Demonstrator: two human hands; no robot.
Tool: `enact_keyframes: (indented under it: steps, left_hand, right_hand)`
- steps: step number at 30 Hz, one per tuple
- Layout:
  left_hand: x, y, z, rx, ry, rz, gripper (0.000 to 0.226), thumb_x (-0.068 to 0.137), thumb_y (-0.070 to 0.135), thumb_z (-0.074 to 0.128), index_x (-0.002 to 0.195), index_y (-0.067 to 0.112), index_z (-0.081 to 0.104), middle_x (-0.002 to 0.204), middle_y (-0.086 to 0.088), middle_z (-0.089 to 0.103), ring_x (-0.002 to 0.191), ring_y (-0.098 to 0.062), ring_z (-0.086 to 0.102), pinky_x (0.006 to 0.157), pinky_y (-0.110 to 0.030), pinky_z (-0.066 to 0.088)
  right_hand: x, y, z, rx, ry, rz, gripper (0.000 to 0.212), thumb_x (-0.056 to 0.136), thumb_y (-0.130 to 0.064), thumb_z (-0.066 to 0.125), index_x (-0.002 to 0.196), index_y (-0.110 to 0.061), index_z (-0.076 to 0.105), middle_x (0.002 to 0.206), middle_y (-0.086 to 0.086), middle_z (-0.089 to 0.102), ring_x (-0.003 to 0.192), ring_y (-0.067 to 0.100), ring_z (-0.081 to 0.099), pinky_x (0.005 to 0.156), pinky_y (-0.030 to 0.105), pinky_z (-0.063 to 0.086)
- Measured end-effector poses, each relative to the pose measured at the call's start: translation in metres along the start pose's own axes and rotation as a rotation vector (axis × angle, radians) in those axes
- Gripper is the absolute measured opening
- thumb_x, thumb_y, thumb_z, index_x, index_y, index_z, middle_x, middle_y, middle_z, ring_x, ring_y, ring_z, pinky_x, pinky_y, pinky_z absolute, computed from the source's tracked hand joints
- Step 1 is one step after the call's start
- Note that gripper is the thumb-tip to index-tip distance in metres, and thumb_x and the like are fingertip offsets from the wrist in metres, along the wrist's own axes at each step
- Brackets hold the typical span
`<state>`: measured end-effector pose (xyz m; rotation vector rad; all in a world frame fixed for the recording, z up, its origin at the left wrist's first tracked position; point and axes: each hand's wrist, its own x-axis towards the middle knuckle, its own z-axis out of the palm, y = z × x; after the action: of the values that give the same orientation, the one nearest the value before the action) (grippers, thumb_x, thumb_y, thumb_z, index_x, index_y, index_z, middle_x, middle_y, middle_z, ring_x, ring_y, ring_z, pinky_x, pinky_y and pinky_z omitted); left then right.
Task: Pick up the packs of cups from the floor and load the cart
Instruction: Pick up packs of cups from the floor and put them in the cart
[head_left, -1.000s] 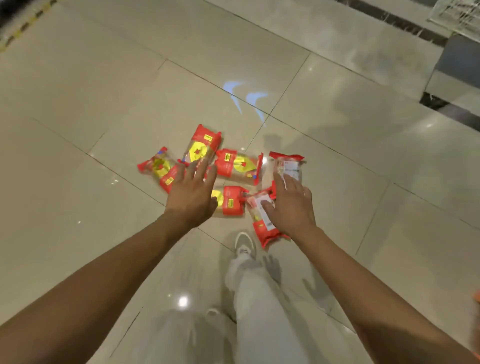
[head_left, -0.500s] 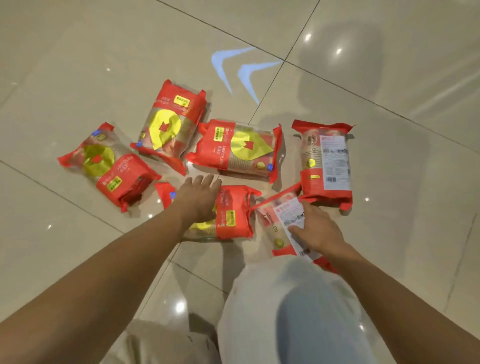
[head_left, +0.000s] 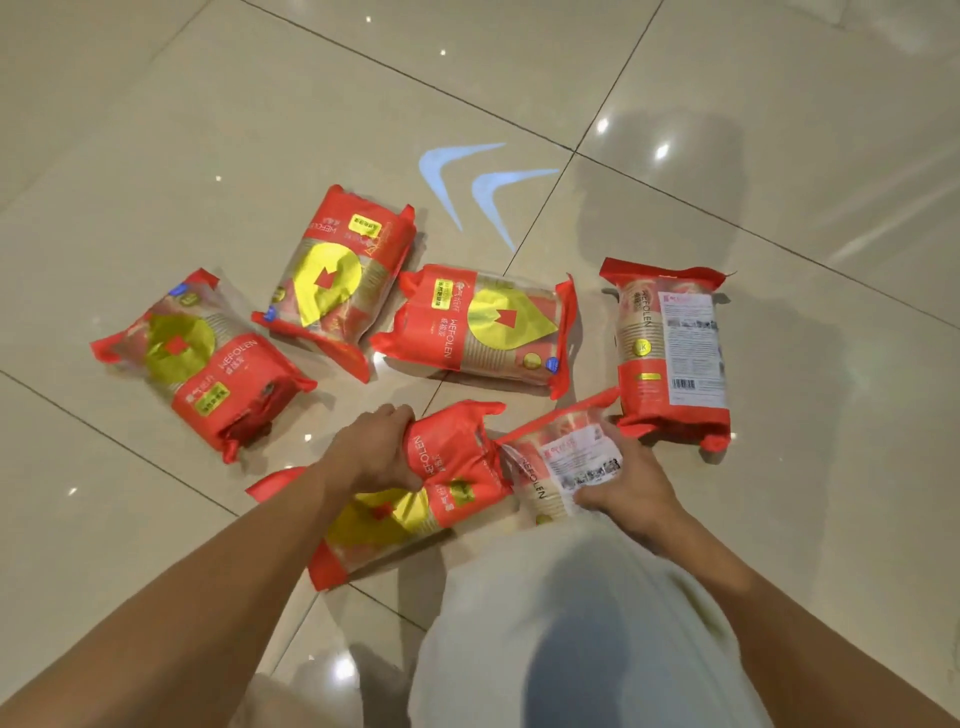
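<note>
Your left hand (head_left: 375, 451) is closed around the near pack (head_left: 415, 499), fingers wrapped over its red end by the WEFOLEN print; the yellow patch of that pack runs back under your forearm. Whether it has left the floor (head_left: 130, 130) is hard to tell, maybe just tilted. Your right hand (head_left: 626, 491) grips the label pack (head_left: 558, 467), thumb over the white label, fingers curled under; its top seam sticks up toward the right pack. The two held packs touch side by side, right in front of your knee (head_left: 571, 623).

Four more packs lie flat on the floor beyond your hands. Left pack (head_left: 200, 361) sits well left of your left hand, across a tile seam. Tall pack (head_left: 337, 275) lies angled just beyond it, its lower corner close to the middle pack (head_left: 478, 330), which lies crosswise directly beyond the held ones. Right pack (head_left: 670, 358) lies back side up with barcode showing, just right of your right hand, its near corner almost touching the label pack's seam.

Two blue chevrons (head_left: 478, 192) mark the floor past the middle pack, next to a tile joint. Glossy tiles, light spots all over.
</note>
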<state>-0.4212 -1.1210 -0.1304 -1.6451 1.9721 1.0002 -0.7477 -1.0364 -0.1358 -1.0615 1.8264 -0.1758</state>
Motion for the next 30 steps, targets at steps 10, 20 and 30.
enact_keyframes:
  steps: [10, 20, 30]
  left_hand:
    - [-0.313, 0.046, -0.2, -0.339, 0.736, -0.265, 0.09, 0.051, 0.068, 0.072, 0.129, 0.028, 0.048, 0.113, 0.001, 0.059, 0.104, -0.029, 0.059, 0.078, -0.049, 0.05]
    - [-0.727, 0.118, -0.349, -1.244, 1.202, -0.468, 0.082, 0.045, 0.058, 0.085, 0.116, 0.03, 0.055, 0.108, 0.006, 0.07, 0.095, -0.019, 0.071, 0.085, -0.049, 0.061]
    - [-1.04, 0.237, -0.251, -1.321, 1.887, -0.756, 0.071, 0.041, 0.049, 0.09, 0.104, 0.034, 0.06, 0.094, 0.008, 0.077, 0.081, -0.004, 0.075, 0.063, -0.021, 0.058]
  right_hand:
    - [-0.232, -0.297, -0.144, -0.408, 0.379, -0.455, 0.08, 0.064, -0.046, 0.083, 0.129, -0.017, 0.047, 0.121, 0.006, 0.049, 0.116, 0.028, 0.044, 0.083, 0.041, 0.044]
    - [-0.587, -0.535, -0.256, 0.124, 0.129, -0.764, 0.077, 0.064, -0.028, 0.09, 0.123, -0.034, 0.04, 0.127, -0.004, 0.054, 0.123, 0.022, 0.056, 0.103, 0.049, 0.049]
    - [-0.839, -0.534, -0.217, 0.176, -0.545, -1.038, 0.079, 0.046, -0.042, 0.086, 0.112, -0.052, 0.045, 0.112, -0.018, 0.066, 0.096, -0.004, 0.068, 0.084, 0.032, 0.056]
